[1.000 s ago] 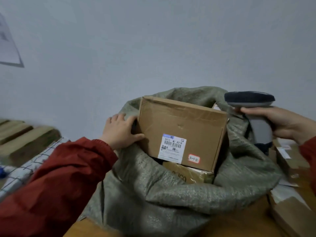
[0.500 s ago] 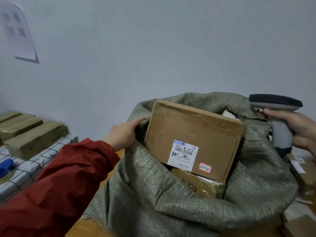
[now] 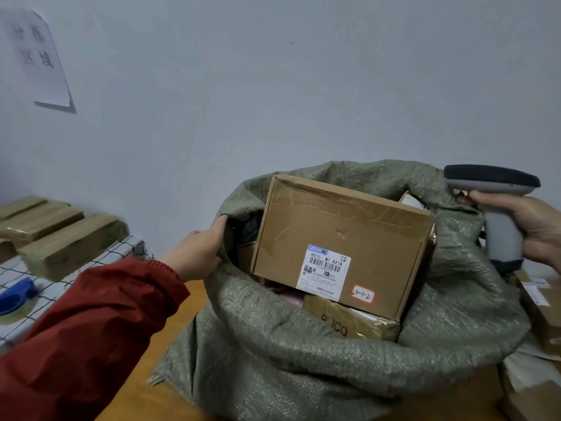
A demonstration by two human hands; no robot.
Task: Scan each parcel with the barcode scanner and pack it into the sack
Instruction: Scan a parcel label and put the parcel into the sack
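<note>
A grey-green woven sack [image 3: 303, 354] stands open on the wooden table. A brown cardboard parcel [image 3: 358, 232] with a white barcode label and a red-edged sticker leans upright in its mouth, on top of a tan taped parcel [image 3: 349, 323]. My left hand [image 3: 200, 250] grips the sack's left rim, apart from the cardboard parcel. My right hand [image 3: 537, 226] holds the grey barcode scanner [image 3: 498, 214] by its handle, just right of the sack.
More cardboard parcels [image 3: 540, 305] lie at the right edge. Left of the sack, a checked cloth [image 3: 73, 278] carries taped tan bundles [image 3: 66, 238] and a blue tape dispenser [image 3: 15, 296]. A paper notice [image 3: 39, 56] hangs on the wall behind.
My left hand has left the cardboard parcel's left side and now grips the sack's rim. The parcel rests in the sack. The view has shifted, so the scanner appears further right.
</note>
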